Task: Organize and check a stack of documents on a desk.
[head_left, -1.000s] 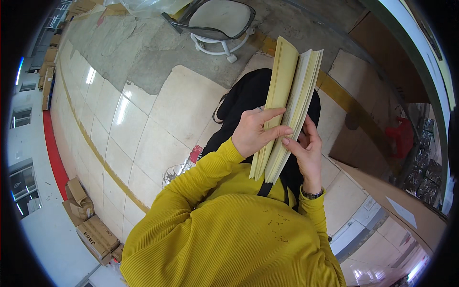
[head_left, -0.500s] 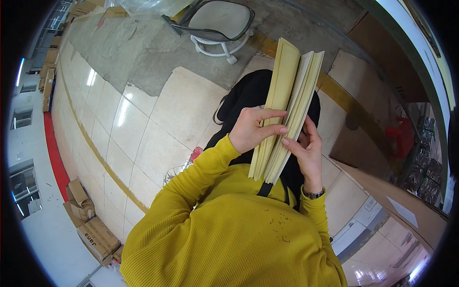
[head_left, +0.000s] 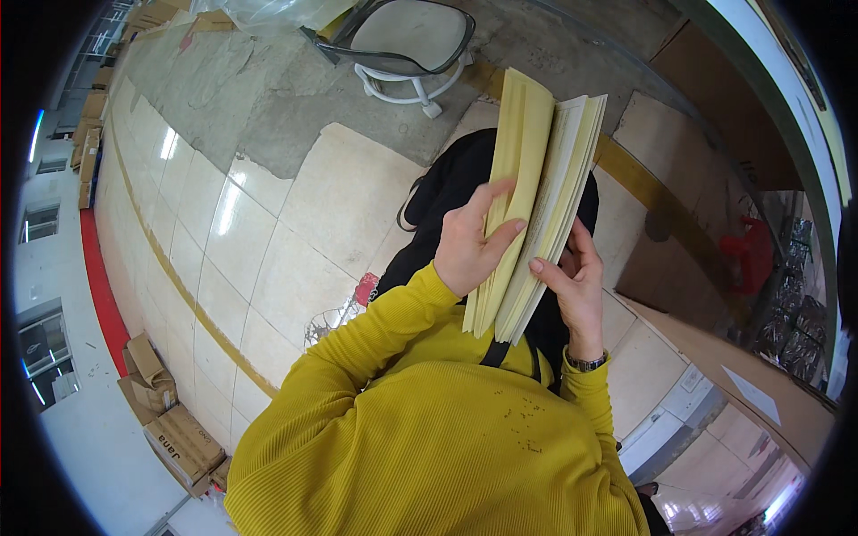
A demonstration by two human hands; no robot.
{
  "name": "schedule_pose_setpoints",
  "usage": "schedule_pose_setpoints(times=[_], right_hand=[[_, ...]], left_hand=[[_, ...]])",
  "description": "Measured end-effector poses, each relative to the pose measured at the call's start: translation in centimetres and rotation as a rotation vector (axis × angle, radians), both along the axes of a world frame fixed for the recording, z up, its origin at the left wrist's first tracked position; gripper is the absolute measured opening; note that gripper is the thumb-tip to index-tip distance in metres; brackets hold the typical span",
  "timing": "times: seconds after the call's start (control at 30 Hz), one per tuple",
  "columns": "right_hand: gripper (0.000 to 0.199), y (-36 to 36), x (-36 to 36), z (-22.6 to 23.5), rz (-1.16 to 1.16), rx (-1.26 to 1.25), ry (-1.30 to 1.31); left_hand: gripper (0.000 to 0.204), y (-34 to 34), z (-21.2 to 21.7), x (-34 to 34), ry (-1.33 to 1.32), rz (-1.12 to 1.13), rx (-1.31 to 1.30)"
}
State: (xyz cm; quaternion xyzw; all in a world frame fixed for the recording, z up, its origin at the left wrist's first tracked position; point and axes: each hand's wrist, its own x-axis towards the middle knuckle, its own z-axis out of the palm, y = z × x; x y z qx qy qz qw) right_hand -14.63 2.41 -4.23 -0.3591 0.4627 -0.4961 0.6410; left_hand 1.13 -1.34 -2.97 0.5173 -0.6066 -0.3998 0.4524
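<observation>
Since a second ago, left hand (head_left: pixel 465 246) fingers have spread; right hand (head_left: pixel 576 286) also grips one open, yellow-paged book (head_left: pixel 536 188).

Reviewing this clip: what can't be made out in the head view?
- Booklet pages: seen edge-on, so their faces are hidden.
- Right hand fingers: mostly behind the booklet.
- Black bag: largely covered by left hand and booklet.
- Small red thing on the floor: partly hidden by the yellow sleeve, too small to identify.
</observation>
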Motion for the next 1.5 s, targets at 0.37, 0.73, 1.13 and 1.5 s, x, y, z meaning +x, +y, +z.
schedule_pose_setpoints(times=[0.37,0.73,1.13,1.5], right_hand=[[0.074,0.0,-0.1,0.3,0.006,0.001,0.021],[0.075,0.0,-0.1,0.0,-0.006,-0.01,0.0],[0.076,1.2,0.9,1.2,-0.094,-0.156,0.206],[0.084,3.3,3.1,3.7,-0.069,-0.266,0.775]], left_hand=[[0.047,-0.5,0.8,0.9,-0.061,-0.296,0.069],[0.042,-1.2,0.2,1.3,-0.03,-0.344,0.117],[0.03,-0.6,-1.1,1.4,0.072,-0.29,0.104],[0.017,1.6,2.1,-0.1,-0.134,-0.187,-0.083]])
